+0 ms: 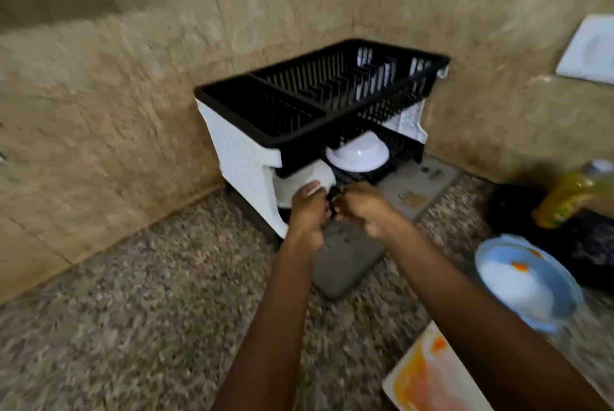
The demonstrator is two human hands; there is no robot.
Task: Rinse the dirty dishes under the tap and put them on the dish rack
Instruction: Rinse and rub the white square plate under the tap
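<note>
Just below the middle of the frame, the left hand [307, 211] reaches into the lower tier of the dish rack [239, 158], its fingers curled round the edge of a white cup or small bowl [299, 183] that sits at the tier's left end; motion blur keeps me from saying which it is. The right hand [360, 208] is just beside it, fingers bent inward toward the front lip of the same tier, and may pinch something small and dark there, though whether it holds anything I cannot tell. Both forearms run up from the bottom edge and converge on that spot, wrists fairly straight and knuckles upward.

This reads as the placing step: a rinsed piece being settled on the lower shelf. An upturned white bowl [357, 153] already rests there, right of the hands. The black upper basket holds something white at its far right end.

The next move likely calls for letting go once the piece sits steady, then drawing both hands back out under the upper basket without knocking the bowl, and turning toward the dishes left to rinse. Those lie at the right of the frame: a blue plate [528, 281] with orange smears, and a white board [428, 377] stained orange at the lower right edge. A yellow bottle [571, 198] stands above them. A dark grey mat [345, 264] lies on the speckled counter [149, 327] beneath the hands.
</note>
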